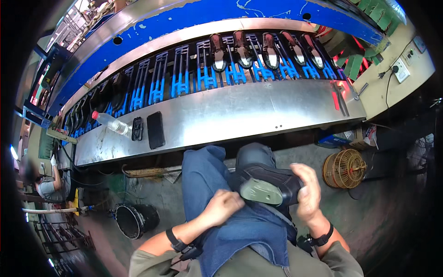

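A black shoe upper [277,177] lies across my thighs, with a flat grey-green face [261,191] showing that has a small hole in it. My right hand [308,193] grips one end of this shoe, thumb up along its side. Beside its other end, over the blue apron [251,233], my left hand [223,207] is closed with the fingers curled under. Whatever it may hold is hidden.
A steel bench [221,108] runs ahead of my knees, bearing a phone [156,129], a dark case [137,129], a bottle [110,123] and red-handled tools [339,99]. Behind are blue racks [180,83] with several shoes [271,51]. A bucket [134,220] and wicker fan-like drum [344,168] stand on the floor.
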`<state>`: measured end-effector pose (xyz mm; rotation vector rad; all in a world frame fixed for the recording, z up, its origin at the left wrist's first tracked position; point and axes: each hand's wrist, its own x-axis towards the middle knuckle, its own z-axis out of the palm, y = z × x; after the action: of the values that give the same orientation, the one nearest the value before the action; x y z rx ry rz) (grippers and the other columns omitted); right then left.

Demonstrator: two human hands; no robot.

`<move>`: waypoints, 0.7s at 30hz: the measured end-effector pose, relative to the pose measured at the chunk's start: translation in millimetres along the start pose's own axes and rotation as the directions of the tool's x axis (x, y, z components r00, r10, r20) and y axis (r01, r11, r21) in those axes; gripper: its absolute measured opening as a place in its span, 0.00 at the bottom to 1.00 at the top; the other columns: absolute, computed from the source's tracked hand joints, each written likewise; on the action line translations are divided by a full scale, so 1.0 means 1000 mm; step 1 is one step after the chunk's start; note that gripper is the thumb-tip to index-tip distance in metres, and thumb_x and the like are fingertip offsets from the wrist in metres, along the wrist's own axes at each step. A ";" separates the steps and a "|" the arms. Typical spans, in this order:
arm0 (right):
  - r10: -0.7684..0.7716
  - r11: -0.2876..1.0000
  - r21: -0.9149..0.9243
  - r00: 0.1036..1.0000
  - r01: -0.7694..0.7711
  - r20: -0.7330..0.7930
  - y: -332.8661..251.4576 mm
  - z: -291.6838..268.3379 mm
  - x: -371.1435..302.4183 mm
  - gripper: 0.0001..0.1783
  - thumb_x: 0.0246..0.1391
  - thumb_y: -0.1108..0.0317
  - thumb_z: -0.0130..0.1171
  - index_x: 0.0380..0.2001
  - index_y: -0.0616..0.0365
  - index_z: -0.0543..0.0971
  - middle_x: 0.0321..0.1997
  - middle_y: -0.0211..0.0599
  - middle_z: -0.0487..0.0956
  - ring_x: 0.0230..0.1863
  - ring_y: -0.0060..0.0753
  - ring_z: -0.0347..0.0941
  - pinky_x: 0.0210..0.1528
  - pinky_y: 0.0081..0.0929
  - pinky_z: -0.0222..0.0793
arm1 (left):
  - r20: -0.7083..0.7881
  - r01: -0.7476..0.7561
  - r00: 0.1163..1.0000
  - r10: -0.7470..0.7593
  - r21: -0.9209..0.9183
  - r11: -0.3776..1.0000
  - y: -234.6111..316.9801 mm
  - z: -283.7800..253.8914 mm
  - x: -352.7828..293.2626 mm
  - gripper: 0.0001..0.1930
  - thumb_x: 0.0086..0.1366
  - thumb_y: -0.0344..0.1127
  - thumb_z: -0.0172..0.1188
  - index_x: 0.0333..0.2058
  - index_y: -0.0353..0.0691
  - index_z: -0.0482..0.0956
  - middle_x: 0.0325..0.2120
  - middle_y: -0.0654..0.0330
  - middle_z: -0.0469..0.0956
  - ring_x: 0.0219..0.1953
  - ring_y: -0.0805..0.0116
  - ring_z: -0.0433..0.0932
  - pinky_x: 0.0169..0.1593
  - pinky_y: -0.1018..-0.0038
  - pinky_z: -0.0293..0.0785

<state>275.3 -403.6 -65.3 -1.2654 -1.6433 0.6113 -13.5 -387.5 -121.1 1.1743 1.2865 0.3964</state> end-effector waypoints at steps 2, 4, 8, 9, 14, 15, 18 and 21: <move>0.088 0.996 0.022 0.994 -0.086 -0.071 0.020 0.001 0.017 0.26 0.70 0.56 0.42 0.43 0.69 0.81 0.49 0.53 0.80 0.50 0.51 0.78 0.58 0.39 0.70 | 0.174 -0.588 0.758 0.629 0.600 0.543 0.012 -0.010 0.024 0.52 0.46 0.53 0.79 0.64 0.32 0.62 0.64 0.34 0.60 0.65 0.36 0.63 0.65 0.53 0.65; 0.267 0.955 0.144 0.963 -0.258 -0.046 0.062 0.033 0.021 0.23 0.70 0.62 0.41 0.38 0.69 0.82 0.43 0.51 0.82 0.48 0.47 0.79 0.55 0.36 0.71 | 0.265 -0.774 0.605 0.750 0.417 0.477 0.003 0.007 0.066 0.51 0.47 0.50 0.78 0.64 0.31 0.62 0.62 0.37 0.65 0.64 0.38 0.66 0.65 0.53 0.65; 0.493 0.832 0.196 0.854 -0.518 0.166 0.091 0.041 0.096 0.36 0.74 0.48 0.31 0.41 0.67 0.83 0.43 0.46 0.83 0.48 0.38 0.78 0.56 0.34 0.71 | 0.042 -0.529 0.848 0.528 0.133 0.838 0.020 0.002 0.096 0.46 0.51 0.47 0.77 0.62 0.31 0.63 0.57 0.41 0.72 0.60 0.49 0.74 0.63 0.59 0.68; 0.542 0.771 0.221 0.797 -0.598 0.266 0.099 0.046 0.135 0.40 0.74 0.43 0.28 0.44 0.67 0.83 0.43 0.45 0.83 0.49 0.36 0.77 0.56 0.34 0.70 | 0.008 -0.375 0.927 0.375 0.004 0.927 0.031 -0.010 0.106 0.46 0.52 0.49 0.76 0.62 0.30 0.63 0.56 0.40 0.73 0.59 0.49 0.74 0.63 0.60 0.68; 0.309 0.948 -0.127 0.939 -0.291 0.150 0.206 0.153 0.331 0.38 0.65 0.41 0.53 0.66 0.60 0.69 0.64 0.46 0.72 0.58 0.42 0.72 0.57 0.38 0.70 | -0.468 -0.314 0.877 0.107 -0.390 0.866 0.085 -0.150 0.223 0.39 0.60 0.50 0.71 0.60 0.29 0.67 0.49 0.53 0.75 0.50 0.65 0.74 0.54 0.67 0.72; 0.335 0.906 -0.310 0.936 -0.289 0.105 0.223 0.183 0.360 0.41 0.59 0.46 0.63 0.66 0.63 0.66 0.64 0.51 0.70 0.62 0.49 0.69 0.64 0.39 0.65 | -0.571 -0.246 0.820 0.032 -0.301 0.921 0.102 -0.191 0.248 0.34 0.60 0.49 0.71 0.55 0.30 0.70 0.44 0.56 0.77 0.44 0.67 0.75 0.49 0.68 0.73; 0.100 0.733 -0.677 0.995 -0.069 0.007 0.242 0.270 0.427 0.49 0.52 0.41 0.65 0.69 0.60 0.63 0.68 0.60 0.65 0.71 0.57 0.57 0.70 0.48 0.59 | -0.787 -0.322 0.585 0.198 -0.001 0.947 0.089 -0.329 0.333 0.30 0.62 0.46 0.69 0.54 0.30 0.71 0.47 0.50 0.78 0.47 0.61 0.77 0.52 0.65 0.73; 0.222 0.866 -0.493 0.947 -0.081 0.233 0.248 0.320 0.484 0.27 0.53 0.48 0.63 0.51 0.53 0.82 0.52 0.49 0.80 0.60 0.55 0.72 0.62 0.53 0.66 | -0.512 0.329 0.762 0.396 0.833 0.446 0.046 -0.454 0.390 0.27 0.66 0.46 0.59 0.57 0.34 0.72 0.53 0.44 0.78 0.53 0.42 0.77 0.59 0.56 0.71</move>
<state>92.9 178.0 -226.5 -1.7454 -2.0281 0.5135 -275.5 143.3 -217.8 2.1096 2.2688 0.0901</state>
